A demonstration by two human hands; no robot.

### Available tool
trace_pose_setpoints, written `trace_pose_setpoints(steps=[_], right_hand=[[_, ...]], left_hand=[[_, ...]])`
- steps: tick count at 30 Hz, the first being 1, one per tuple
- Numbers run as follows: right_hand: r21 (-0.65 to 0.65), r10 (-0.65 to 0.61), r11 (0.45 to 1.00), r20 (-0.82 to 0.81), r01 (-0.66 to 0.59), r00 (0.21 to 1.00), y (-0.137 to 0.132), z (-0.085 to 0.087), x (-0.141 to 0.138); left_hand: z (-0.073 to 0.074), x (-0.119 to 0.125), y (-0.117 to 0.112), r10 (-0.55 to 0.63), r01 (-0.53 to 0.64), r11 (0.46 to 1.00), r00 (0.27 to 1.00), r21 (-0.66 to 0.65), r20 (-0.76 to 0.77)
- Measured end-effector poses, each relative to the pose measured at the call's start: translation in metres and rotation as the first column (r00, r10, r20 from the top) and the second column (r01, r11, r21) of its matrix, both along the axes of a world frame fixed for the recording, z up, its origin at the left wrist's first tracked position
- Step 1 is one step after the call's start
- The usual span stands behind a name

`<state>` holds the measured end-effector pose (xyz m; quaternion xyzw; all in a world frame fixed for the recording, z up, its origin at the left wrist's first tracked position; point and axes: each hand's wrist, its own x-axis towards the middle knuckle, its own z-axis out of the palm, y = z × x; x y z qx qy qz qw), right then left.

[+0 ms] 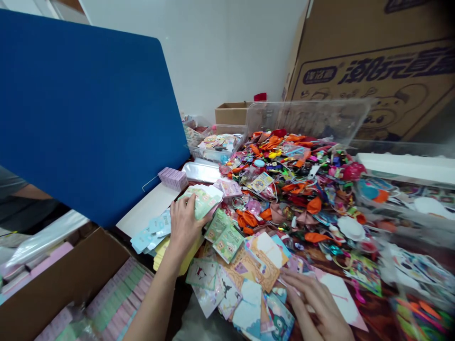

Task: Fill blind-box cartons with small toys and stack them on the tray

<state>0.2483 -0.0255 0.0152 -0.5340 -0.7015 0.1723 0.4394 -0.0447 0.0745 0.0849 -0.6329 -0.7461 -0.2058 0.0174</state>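
Note:
My left hand (183,227) presses on a stack of pale green card packets (203,201), its fingers over the top edge, and seems to hold them. Light blue cards (151,232) and yellow sheets (170,253) lie just below it. My right hand (314,303) rests on a spread of printed paper cards (245,279), fingers slightly apart, beside a white sheet (337,296). Beyond both hands rises a mixed heap of orange balloons and small colourful trinkets (287,184).
A blue partition panel (85,113) fills the left. Below it, an open cardboard box (67,279) holds pink and green packets. A clear tray of cards (216,147) and a clear plastic bin (401,199) flank the heap. A large printed carton (377,71) stands behind. A person's sleeve (10,184) shows far left.

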Motion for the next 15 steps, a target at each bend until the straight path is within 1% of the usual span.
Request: trace_pose_setpoints(steps=[1,2,3,4,5,6,8,10,12,14,15], right_hand=[[0.050,-0.033,0.998,0.009,0.032,0.999,0.003,0.010,-0.007],[0.090,-0.072,0.993,0.010,0.071,0.997,0.005,0.020,-0.016],[0.073,-0.094,0.993,0.018,0.092,0.995,0.008,0.027,-0.023],[0.056,-0.107,0.993,0.019,0.106,0.994,0.010,0.031,-0.030],[0.026,-0.124,0.992,0.013,0.123,0.992,0.012,0.033,-0.036],[-0.015,-0.135,0.991,0.003,0.135,0.991,0.013,0.032,-0.039],[-0.087,-0.175,0.981,-0.048,0.171,0.983,0.015,0.023,-0.040],[-0.164,-0.205,0.969,-0.116,0.185,0.972,0.014,0.010,-0.035],[-0.235,-0.197,0.961,-0.205,0.147,0.959,0.012,0.001,-0.028],[-0.310,-0.134,0.950,-0.289,0.040,0.948,0.010,-0.001,-0.021],[-0.346,-0.100,0.938,-0.319,-0.018,0.942,0.009,0.000,-0.017]], left_hand=[[-0.003,0.012,-0.009,-0.075,0.075,0.996,0.997,0.044,0.003],[-0.008,0.025,-0.020,-0.190,0.188,0.978,0.982,0.091,0.005],[-0.016,0.039,-0.031,-0.338,0.334,0.935,0.941,0.117,0.011],[-0.024,0.053,-0.044,-0.467,0.460,0.880,0.884,0.120,0.031],[-0.034,0.065,-0.056,-0.546,0.536,0.836,0.835,0.119,0.066],[-0.044,0.076,-0.068,-0.570,0.560,0.821,0.814,0.111,0.107],[-0.062,0.089,-0.086,-0.538,0.529,0.842,0.819,0.100,0.200],[-0.076,0.093,-0.096,-0.515,0.508,0.856,0.817,0.100,0.259],[-0.082,0.093,-0.100,-0.526,0.522,0.847,0.794,0.101,0.304],[-0.080,0.090,-0.101,-0.535,0.557,0.828,0.743,0.071,0.402],[-0.076,0.088,-0.101,-0.524,0.580,0.814,0.700,0.041,0.485]])
